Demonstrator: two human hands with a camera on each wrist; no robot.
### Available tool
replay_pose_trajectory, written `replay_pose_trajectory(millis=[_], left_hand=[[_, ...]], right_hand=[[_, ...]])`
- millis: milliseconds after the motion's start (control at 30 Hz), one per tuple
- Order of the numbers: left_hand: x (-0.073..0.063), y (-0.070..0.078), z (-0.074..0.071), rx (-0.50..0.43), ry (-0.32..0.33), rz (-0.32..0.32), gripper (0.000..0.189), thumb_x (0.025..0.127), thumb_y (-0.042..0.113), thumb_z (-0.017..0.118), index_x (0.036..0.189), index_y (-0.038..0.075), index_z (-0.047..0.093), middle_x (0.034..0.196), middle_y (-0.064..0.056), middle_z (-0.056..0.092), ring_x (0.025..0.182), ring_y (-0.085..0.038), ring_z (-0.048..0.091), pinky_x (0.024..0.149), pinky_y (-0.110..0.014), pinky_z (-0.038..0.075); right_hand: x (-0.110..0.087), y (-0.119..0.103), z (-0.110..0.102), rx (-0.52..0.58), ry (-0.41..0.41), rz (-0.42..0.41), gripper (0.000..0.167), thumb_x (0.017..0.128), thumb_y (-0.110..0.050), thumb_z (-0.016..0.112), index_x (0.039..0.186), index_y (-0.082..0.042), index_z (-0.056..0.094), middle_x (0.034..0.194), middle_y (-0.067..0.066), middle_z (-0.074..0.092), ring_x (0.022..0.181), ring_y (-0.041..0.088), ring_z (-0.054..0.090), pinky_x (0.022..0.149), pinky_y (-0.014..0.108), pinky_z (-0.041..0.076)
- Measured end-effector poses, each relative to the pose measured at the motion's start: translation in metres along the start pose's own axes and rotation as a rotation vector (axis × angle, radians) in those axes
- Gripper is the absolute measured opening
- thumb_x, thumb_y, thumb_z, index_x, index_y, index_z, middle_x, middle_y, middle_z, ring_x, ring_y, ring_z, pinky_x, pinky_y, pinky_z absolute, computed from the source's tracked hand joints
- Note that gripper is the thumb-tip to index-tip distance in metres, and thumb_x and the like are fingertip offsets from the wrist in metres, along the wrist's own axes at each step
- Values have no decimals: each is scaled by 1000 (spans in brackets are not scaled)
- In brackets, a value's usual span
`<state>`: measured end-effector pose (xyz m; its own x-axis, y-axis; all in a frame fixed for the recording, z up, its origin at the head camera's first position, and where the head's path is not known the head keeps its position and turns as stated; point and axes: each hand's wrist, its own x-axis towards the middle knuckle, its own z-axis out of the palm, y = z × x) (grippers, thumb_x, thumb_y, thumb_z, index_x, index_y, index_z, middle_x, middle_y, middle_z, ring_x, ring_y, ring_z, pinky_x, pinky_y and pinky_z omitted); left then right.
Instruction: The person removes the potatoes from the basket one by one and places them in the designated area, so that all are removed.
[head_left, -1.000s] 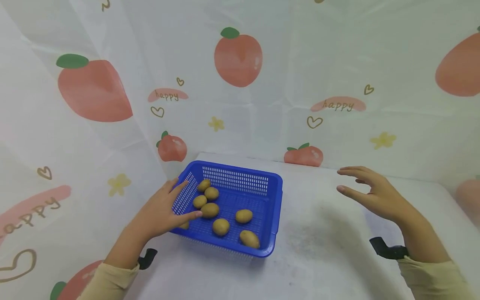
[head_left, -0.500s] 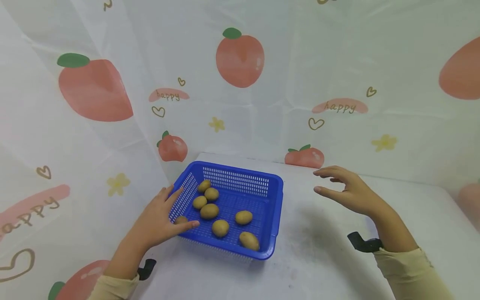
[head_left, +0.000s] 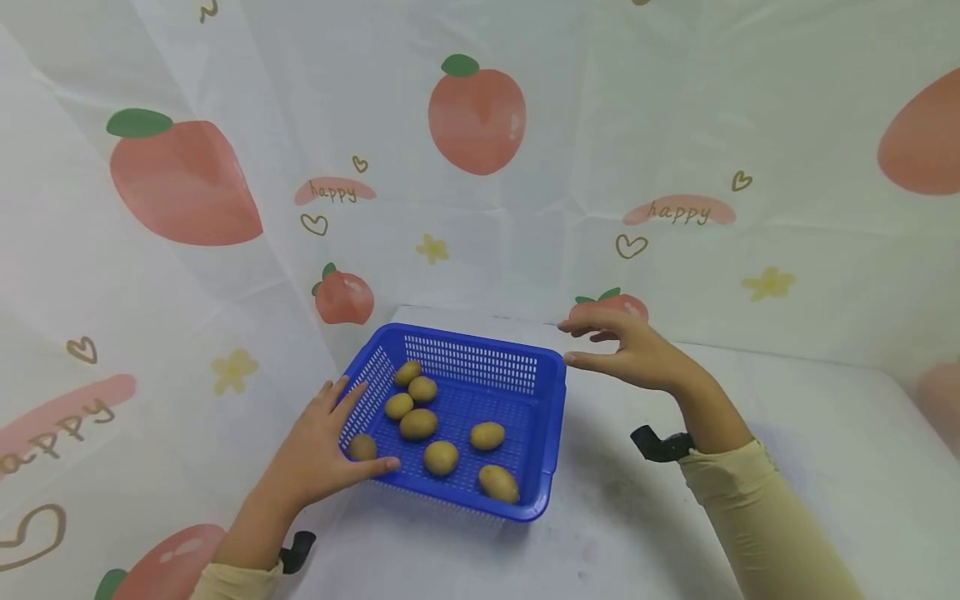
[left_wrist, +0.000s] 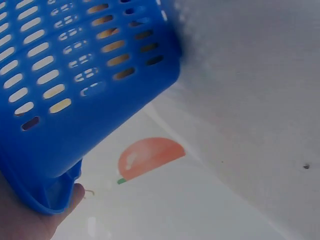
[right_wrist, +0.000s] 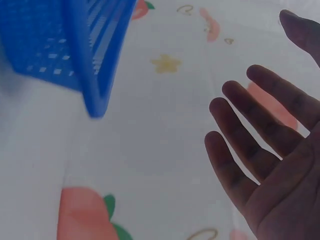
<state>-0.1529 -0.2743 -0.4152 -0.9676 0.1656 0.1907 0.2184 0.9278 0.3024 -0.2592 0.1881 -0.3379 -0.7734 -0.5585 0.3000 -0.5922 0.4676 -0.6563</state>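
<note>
A blue plastic basket (head_left: 553, 425) with slotted walls stands on the white table, with several potatoes (head_left: 487, 436) spread over its floor. My left hand (head_left: 311, 454) is at the basket's left front corner, fingers spread and thumb reaching over the front rim. In the left wrist view part of that hand (left_wrist: 30, 222) lies against the basket's rim (left_wrist: 47, 205); whether it bears on it I cannot tell. Beside the far right corner, my right hand (head_left: 637, 354) holds nothing, its fingers extended. The right wrist view shows a gap between the fingers (right_wrist: 240, 160) and the basket's rim (right_wrist: 95, 107).
White cloth (head_left: 555, 208) printed with red fruit, hearts and flowers hangs behind and to the left of the table. The white tabletop (head_left: 810, 433) extends to the right of the basket. Each wrist carries a black mount (head_left: 663, 444).
My right hand has moved left, from well off to the side up to the basket's far right corner. The left hand has shifted slightly down and left. The basket has stayed almost still.
</note>
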Motion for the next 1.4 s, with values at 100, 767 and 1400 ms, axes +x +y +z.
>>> replay_pose_trajectory(millis=[100,767,1400], left_hand=[[-1,-1,3,3,10,6,128,71,84,78,165,7,38,171,-27,31,156,-58,27,115,-79,36],[-3,-6,21,115,57,52,141,67,89,75,166,-1,30,174,-25,27,162,-45,25,127,-65,32],[-5,-7,19,152,68,52,143,69,90,73,163,-9,29,173,-25,26,162,-42,25,129,-59,31]], right_hand=[[17,-8,7,12,-53,-18,46,94,-28,83,136,-15,70,138,3,71,130,26,66,111,54,54],[114,-24,92,109,-545,-11,33,93,-30,84,121,-15,77,121,2,76,112,21,71,97,32,61],[135,-45,183,215,-801,-41,31,88,-15,88,116,-7,77,111,5,76,103,18,69,86,20,59]])
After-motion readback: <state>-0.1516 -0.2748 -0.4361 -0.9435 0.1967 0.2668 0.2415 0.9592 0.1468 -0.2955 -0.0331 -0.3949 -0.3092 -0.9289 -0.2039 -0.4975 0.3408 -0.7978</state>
